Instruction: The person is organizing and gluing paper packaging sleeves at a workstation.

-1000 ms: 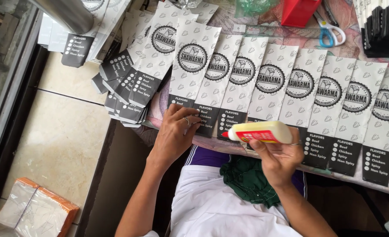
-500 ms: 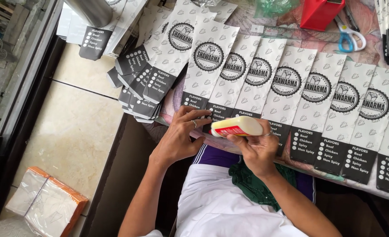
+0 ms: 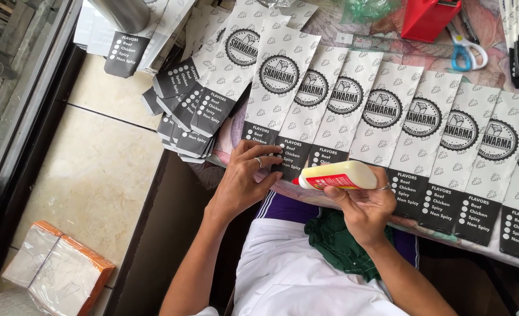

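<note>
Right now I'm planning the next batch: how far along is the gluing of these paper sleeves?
Seemingly done: a fanned heap of sleeves at the table's left end. In hand: the right hand aims a glue bottle at the dark flap that the left hand presses. Left: the overlapping row of sleeves stretching right, apparently unglued.

I see a row of long white paper sleeves overlapping across the worktop from 11 to 3 o'clock, each with a round black emblem and a black band at its near end. At 10 o'clock a fanned stack of the same sleeves overhangs the edge. A cream glue bottle with a red label lies at centre. At 7 o'clock, plastic-wrapped orange-edged packs sit on the floor.
</note>
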